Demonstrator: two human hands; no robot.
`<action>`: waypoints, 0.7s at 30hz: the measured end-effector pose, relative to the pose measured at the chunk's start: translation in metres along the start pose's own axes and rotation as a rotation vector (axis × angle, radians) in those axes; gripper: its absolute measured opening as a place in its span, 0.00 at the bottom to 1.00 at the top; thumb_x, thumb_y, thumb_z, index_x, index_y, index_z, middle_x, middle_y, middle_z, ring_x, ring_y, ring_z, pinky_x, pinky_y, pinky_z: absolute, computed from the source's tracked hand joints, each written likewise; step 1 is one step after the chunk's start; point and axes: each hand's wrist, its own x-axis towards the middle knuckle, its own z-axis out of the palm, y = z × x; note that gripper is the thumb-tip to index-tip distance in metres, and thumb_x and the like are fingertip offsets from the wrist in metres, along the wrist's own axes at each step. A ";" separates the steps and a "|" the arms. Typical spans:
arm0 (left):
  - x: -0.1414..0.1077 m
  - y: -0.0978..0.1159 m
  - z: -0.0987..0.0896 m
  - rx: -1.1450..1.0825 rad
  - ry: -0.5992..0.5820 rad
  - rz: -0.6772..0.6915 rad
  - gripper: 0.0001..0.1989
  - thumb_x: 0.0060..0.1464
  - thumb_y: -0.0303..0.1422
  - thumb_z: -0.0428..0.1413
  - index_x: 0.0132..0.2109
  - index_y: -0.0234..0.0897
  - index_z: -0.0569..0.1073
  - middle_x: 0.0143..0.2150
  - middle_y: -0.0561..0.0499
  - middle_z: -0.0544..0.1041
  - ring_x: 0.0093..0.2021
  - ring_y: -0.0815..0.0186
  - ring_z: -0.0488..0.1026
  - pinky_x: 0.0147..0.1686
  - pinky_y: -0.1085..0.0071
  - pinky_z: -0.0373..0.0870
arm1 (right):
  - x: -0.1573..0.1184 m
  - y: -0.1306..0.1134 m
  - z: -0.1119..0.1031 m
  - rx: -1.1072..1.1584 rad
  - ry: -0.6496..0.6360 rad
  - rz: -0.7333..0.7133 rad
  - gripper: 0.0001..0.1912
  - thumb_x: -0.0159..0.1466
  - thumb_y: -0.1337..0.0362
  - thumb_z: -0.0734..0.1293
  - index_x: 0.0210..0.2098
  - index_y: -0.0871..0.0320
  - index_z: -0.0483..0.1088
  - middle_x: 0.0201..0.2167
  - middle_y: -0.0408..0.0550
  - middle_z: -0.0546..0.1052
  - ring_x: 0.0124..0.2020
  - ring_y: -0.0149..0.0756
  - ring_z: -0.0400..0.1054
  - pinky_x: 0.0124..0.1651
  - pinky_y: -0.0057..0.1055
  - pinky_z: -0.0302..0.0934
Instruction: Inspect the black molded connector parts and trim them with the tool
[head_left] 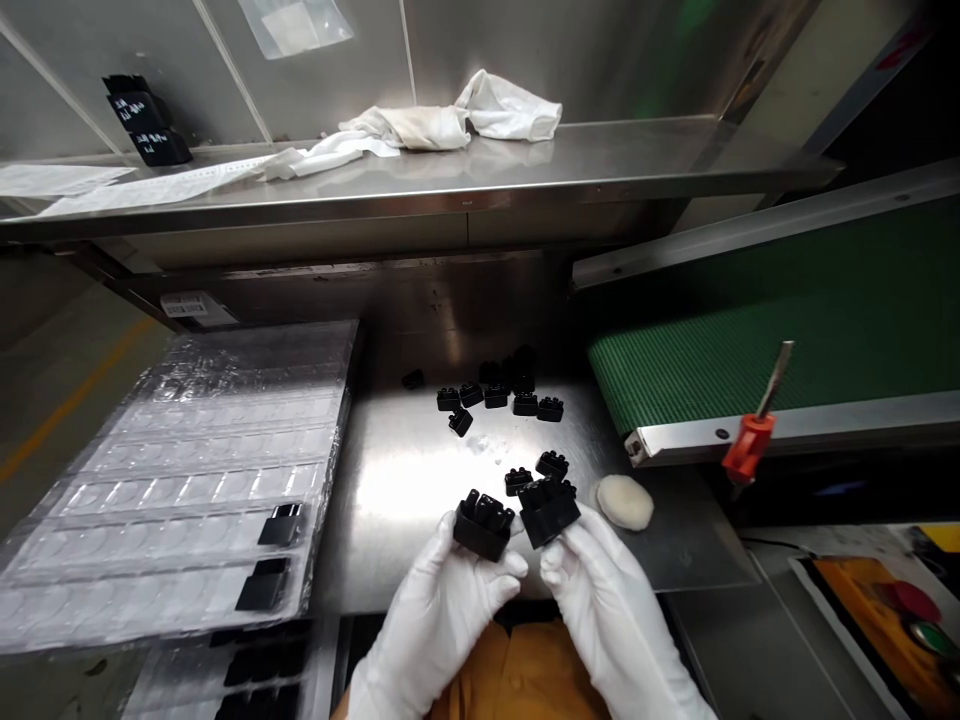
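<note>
White gloves cover both of my hands near the front edge of the metal table. My left hand point(442, 610) grips a black plastic part point(482, 527) with short round posts on top. A similar black part point(548, 512) is pinched in my right hand point(611, 600), tilted close beside the first. Just beyond them lie two small black parts, one left point(517, 481) and one right point(553, 464). Farther back, several more black parts point(496, 397) rest in a loose group. A round cream pad point(625, 502) lies beside my right hand.
Clear plastic trays point(187, 480) on the left hold two black pieces point(262, 585). A green conveyor point(787, 330) runs at right, with a red-handled tool point(750, 445) at its edge. Overhead, a metal shelf point(622, 160) carries white cloths point(510, 105), papers and stacked black blocks point(146, 120).
</note>
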 end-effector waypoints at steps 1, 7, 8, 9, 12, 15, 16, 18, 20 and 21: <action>0.001 -0.002 -0.001 -0.005 0.002 0.020 0.18 0.66 0.40 0.48 0.49 0.31 0.75 0.49 0.38 0.76 0.39 0.63 0.76 0.39 0.71 0.75 | 0.000 0.002 0.000 -0.024 0.002 -0.003 0.15 0.58 0.59 0.74 0.41 0.58 0.72 0.29 0.41 0.73 0.26 0.23 0.64 0.30 0.21 0.65; 0.012 -0.007 -0.004 -0.212 0.193 0.027 0.11 0.63 0.34 0.55 0.48 0.33 0.75 0.52 0.39 0.75 0.49 0.61 0.76 0.46 0.71 0.77 | 0.001 0.015 -0.001 -0.118 0.134 -0.010 0.25 0.58 0.58 0.73 0.52 0.58 0.67 0.29 0.45 0.77 0.31 0.31 0.72 0.37 0.26 0.70; 0.014 -0.007 -0.003 -0.234 0.213 0.025 0.11 0.63 0.34 0.55 0.48 0.32 0.75 0.52 0.38 0.75 0.49 0.61 0.76 0.48 0.71 0.77 | 0.002 0.016 -0.002 -0.111 0.131 0.002 0.28 0.58 0.58 0.73 0.55 0.57 0.65 0.31 0.46 0.78 0.31 0.31 0.72 0.37 0.27 0.70; 0.015 -0.007 -0.002 -0.247 0.227 0.027 0.11 0.62 0.34 0.56 0.48 0.31 0.75 0.52 0.37 0.75 0.50 0.59 0.75 0.49 0.69 0.77 | 0.003 0.017 -0.003 -0.101 0.127 0.023 0.30 0.58 0.57 0.73 0.57 0.55 0.64 0.33 0.47 0.79 0.31 0.32 0.73 0.37 0.28 0.71; 0.015 -0.006 -0.003 -0.226 0.245 0.021 0.12 0.62 0.34 0.56 0.49 0.30 0.73 0.57 0.33 0.71 0.55 0.53 0.73 0.48 0.67 0.78 | 0.007 0.020 -0.011 -0.083 0.126 0.095 0.32 0.60 0.60 0.71 0.61 0.52 0.60 0.33 0.47 0.79 0.31 0.31 0.74 0.37 0.27 0.71; 0.014 -0.006 -0.009 -0.107 0.305 0.057 0.11 0.61 0.33 0.57 0.50 0.35 0.72 0.57 0.39 0.72 0.52 0.54 0.75 0.41 0.70 0.80 | 0.008 0.021 -0.018 -0.106 0.111 0.126 0.32 0.60 0.61 0.71 0.61 0.54 0.60 0.30 0.45 0.78 0.29 0.29 0.73 0.33 0.24 0.69; 0.013 -0.007 -0.011 -0.056 0.332 0.082 0.11 0.61 0.32 0.57 0.50 0.37 0.72 0.55 0.43 0.73 0.49 0.57 0.76 0.38 0.72 0.79 | 0.008 0.022 -0.019 -0.128 0.108 0.128 0.32 0.60 0.60 0.71 0.61 0.54 0.60 0.30 0.45 0.78 0.29 0.29 0.73 0.33 0.24 0.69; 0.011 -0.007 -0.013 0.033 0.367 0.124 0.12 0.60 0.30 0.58 0.51 0.40 0.73 0.53 0.47 0.74 0.47 0.61 0.77 0.36 0.75 0.79 | 0.006 0.021 -0.020 -0.175 0.104 0.113 0.31 0.60 0.58 0.72 0.60 0.55 0.61 0.31 0.44 0.78 0.30 0.30 0.73 0.34 0.25 0.70; 0.007 -0.008 -0.012 0.100 0.352 0.144 0.14 0.59 0.28 0.59 0.53 0.39 0.72 0.53 0.46 0.75 0.49 0.61 0.76 0.41 0.75 0.79 | 0.004 0.020 -0.019 -0.204 0.096 0.068 0.31 0.60 0.57 0.72 0.60 0.55 0.62 0.32 0.45 0.78 0.32 0.31 0.73 0.36 0.26 0.71; 0.005 -0.007 -0.011 0.118 0.333 0.147 0.16 0.59 0.26 0.59 0.53 0.39 0.71 0.53 0.46 0.75 0.50 0.61 0.75 0.45 0.72 0.79 | 0.003 0.020 -0.019 -0.214 0.091 0.044 0.32 0.59 0.56 0.72 0.60 0.56 0.63 0.33 0.45 0.78 0.32 0.32 0.74 0.37 0.27 0.71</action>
